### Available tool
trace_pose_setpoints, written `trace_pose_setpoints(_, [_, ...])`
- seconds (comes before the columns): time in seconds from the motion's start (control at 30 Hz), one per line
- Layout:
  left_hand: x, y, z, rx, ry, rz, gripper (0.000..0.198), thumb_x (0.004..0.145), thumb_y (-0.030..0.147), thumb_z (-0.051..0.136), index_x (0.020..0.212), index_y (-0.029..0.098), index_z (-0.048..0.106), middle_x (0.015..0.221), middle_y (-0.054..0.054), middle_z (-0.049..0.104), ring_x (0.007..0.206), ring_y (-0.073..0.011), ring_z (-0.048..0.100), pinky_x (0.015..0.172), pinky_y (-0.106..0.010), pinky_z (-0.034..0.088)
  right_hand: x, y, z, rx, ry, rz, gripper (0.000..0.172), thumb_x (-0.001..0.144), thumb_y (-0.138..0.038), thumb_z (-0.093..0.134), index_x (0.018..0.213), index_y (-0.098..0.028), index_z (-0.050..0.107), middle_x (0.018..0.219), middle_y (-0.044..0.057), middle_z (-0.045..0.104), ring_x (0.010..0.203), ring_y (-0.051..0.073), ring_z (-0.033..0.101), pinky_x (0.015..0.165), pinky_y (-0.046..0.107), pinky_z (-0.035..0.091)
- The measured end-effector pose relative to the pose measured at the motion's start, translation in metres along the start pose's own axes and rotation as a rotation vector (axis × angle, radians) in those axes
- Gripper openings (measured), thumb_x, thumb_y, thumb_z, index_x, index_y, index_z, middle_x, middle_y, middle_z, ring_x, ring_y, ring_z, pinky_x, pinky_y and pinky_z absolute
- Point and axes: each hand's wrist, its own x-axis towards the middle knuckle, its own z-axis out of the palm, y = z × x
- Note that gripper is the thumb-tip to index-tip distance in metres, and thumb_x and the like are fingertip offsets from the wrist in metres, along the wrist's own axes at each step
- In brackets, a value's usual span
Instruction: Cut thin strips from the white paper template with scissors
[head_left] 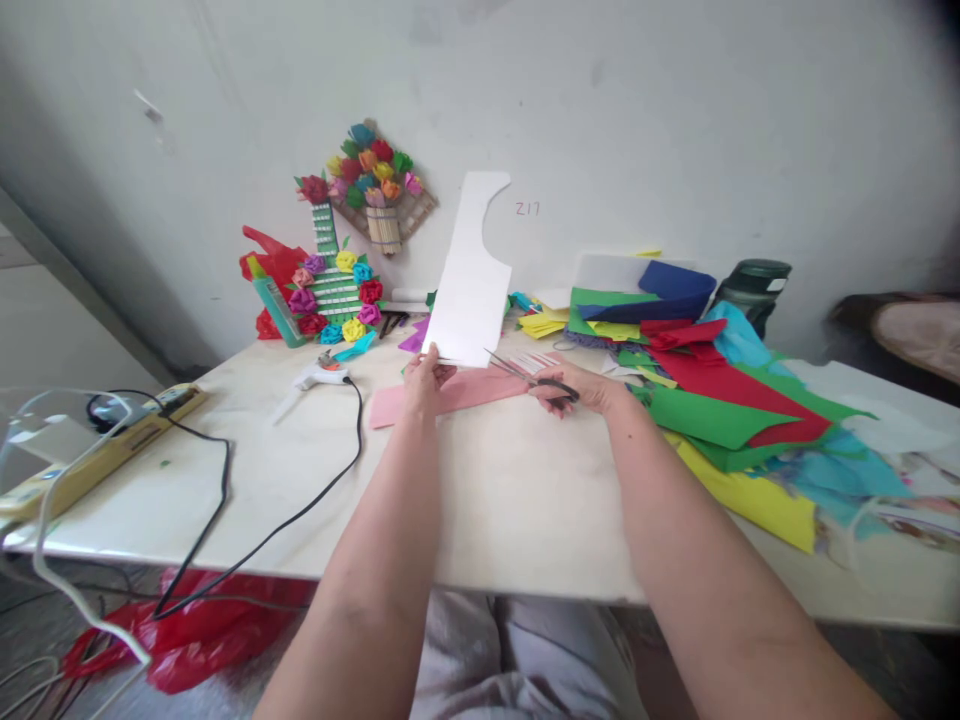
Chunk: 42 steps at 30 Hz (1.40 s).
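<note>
- Left fingers (432, 358) pinch the white card (469, 285) by its lower corner; keep them clear of the blades.
- Right fingers (571, 373) grip the scissors (555, 385), tips near the card (short snips suit).
- Pink paper (394, 403) lies below on the tabletop (540, 500); avoid nicking it.

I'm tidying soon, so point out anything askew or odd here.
The coloured sheets at right lie in a jumbled, overlapping heap, and the black cord sags past the front edge of the table, where it might snag.
</note>
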Motion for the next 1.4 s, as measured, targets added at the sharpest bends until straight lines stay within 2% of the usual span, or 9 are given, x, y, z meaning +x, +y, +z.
trace_pose_setpoints(0.17, [-0.005,0.001,0.003,0.045,-0.047,-0.046,0.033,0.064,0.036,0.074,0.071,0.017,0.047,0.055,0.003,0.059,0.048,-0.0102,0.058,0.06,-0.025,0.051,0.005,0.004,0.002,-0.051,-0.022,0.04,0.037,0.067,-0.046,0.068,0.084,-0.013,0.064,0.051,-0.002,0.057,0.038,0.008,0.051,0.032,0.016,0.028])
trace_pose_setpoints(0.3, [-0.006,0.001,0.003,0.062,-0.078,-0.078,0.031,0.065,0.036,0.073,0.072,0.018,0.048,0.057,0.002,0.06,0.051,-0.013,0.06,0.06,-0.028,0.051,0.008,0.004,0.005,-0.092,-0.015,0.031,0.037,0.07,-0.045,0.066,0.088,-0.012,0.066,0.051,-0.002,0.057,0.038,0.006,0.049,0.034,0.015,0.028])
trace_pose_setpoints(0.5, [-0.009,0.001,0.005,0.048,-0.114,-0.102,0.025,0.069,0.033,0.07,0.077,0.017,0.053,0.061,0.0,0.062,0.055,-0.0145,0.061,0.063,-0.031,0.052,0.01,0.002,0.009,-0.096,-0.023,0.057,0.042,0.065,-0.051,0.069,0.085,-0.014,0.067,0.051,-0.001,0.057,0.037,0.008,0.05,0.032,0.017,0.029])
trace_pose_setpoints(0.67, [-0.015,0.004,0.009,0.047,-0.101,-0.096,0.026,0.068,0.032,0.071,0.076,0.016,0.053,0.06,0.0,0.061,0.054,-0.0141,0.06,0.065,-0.032,0.053,0.008,-0.003,0.011,-0.13,-0.015,0.052,0.04,0.066,-0.052,0.067,0.08,-0.015,0.065,0.053,-0.001,0.057,0.038,0.007,0.049,0.033,0.016,0.029])
trace_pose_setpoints(0.8, [-0.017,0.004,0.01,0.048,-0.111,-0.091,0.021,0.071,0.03,0.068,0.075,0.015,0.054,0.06,0.0,0.061,0.053,-0.0141,0.06,0.063,-0.032,0.053,0.008,-0.003,0.012,-0.136,-0.028,0.052,0.041,0.067,-0.054,0.066,0.08,-0.015,0.065,0.055,0.0,0.057,0.04,0.007,0.049,0.034,0.017,0.031])
trace_pose_setpoints(0.93, [-0.016,0.002,0.009,0.026,-0.132,-0.073,0.023,0.068,0.029,0.07,0.073,0.015,0.054,0.06,0.0,0.061,0.053,-0.0132,0.059,0.058,-0.029,0.053,0.008,-0.004,0.012,-0.146,-0.026,0.069,0.044,0.066,-0.054,0.066,0.085,-0.015,0.065,0.055,-0.001,0.057,0.04,0.007,0.049,0.035,0.018,0.03])
trace_pose_setpoints(1.17, [-0.017,0.003,0.011,0.033,-0.081,-0.061,0.024,0.066,0.029,0.071,0.071,0.015,0.052,0.055,0.001,0.058,0.046,-0.0111,0.056,0.049,-0.023,0.049,0.003,-0.015,0.015,-0.195,-0.043,0.092,0.043,0.069,-0.054,0.064,0.085,-0.014,0.062,0.056,-0.002,0.056,0.042,0.006,0.05,0.038,0.018,0.029])
trace_pose_setpoints(1.4, [-0.013,0.001,0.008,0.033,-0.117,-0.071,0.023,0.068,0.03,0.07,0.075,0.015,0.053,0.06,0.0,0.06,0.05,-0.0137,0.059,0.052,-0.027,0.052,0.005,-0.013,0.015,-0.189,-0.037,0.098,0.044,0.067,-0.056,0.065,0.082,-0.014,0.061,0.056,-0.002,0.055,0.043,0.006,0.048,0.04,0.019,0.034])
